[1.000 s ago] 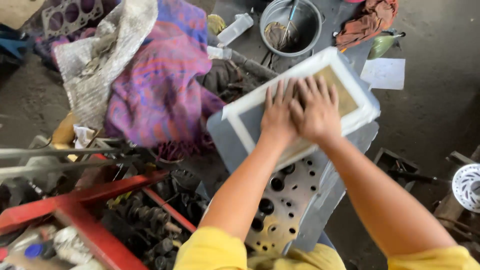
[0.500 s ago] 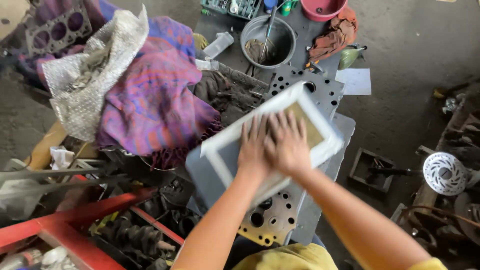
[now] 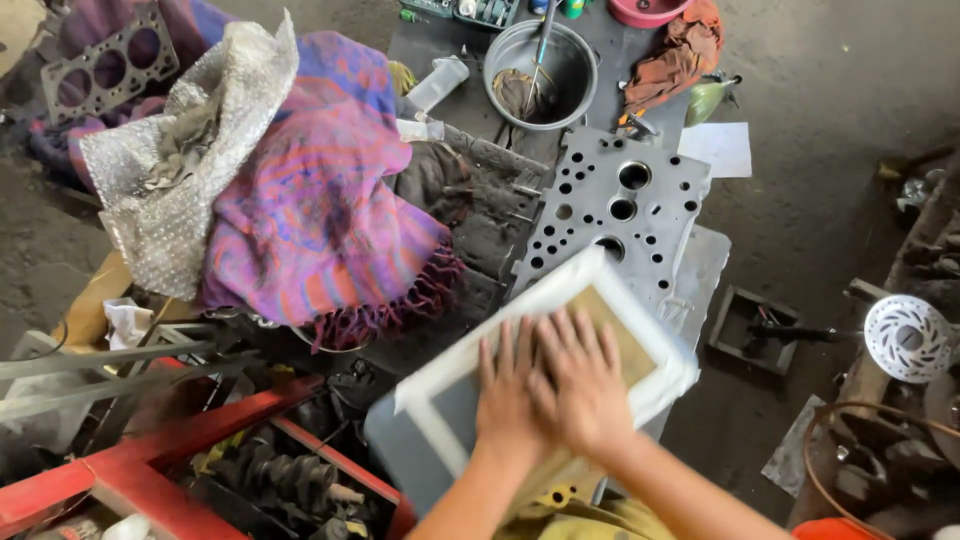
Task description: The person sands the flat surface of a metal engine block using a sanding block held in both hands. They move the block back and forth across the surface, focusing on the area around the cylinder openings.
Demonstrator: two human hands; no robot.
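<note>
A flat rectangular panel with a white border (image 3: 520,310) and a tan middle lies on a dark grey metal cylinder head (image 3: 620,215) full of round holes. Both my hands rest flat on the panel's middle with fingers spread. My left hand (image 3: 505,400) sits beside and partly under my right hand (image 3: 585,385). Neither hand curls around an edge. The near end of the cylinder head is hidden under the panel and my arms.
A purple-pink cloth (image 3: 320,200) and bubble wrap (image 3: 190,170) are heaped to the left. At the far end are a metal bowl (image 3: 580,60), an orange rag (image 3: 670,60) and white paper (image 3: 720,148). A red frame (image 3: 150,460) over a crankshaft (image 3: 270,480) is near left; a brake disc (image 3: 908,338) is right.
My hands have slid the panel toward me along the cylinder head, uncovering its far end with the large holes. The view has shifted with them.
</note>
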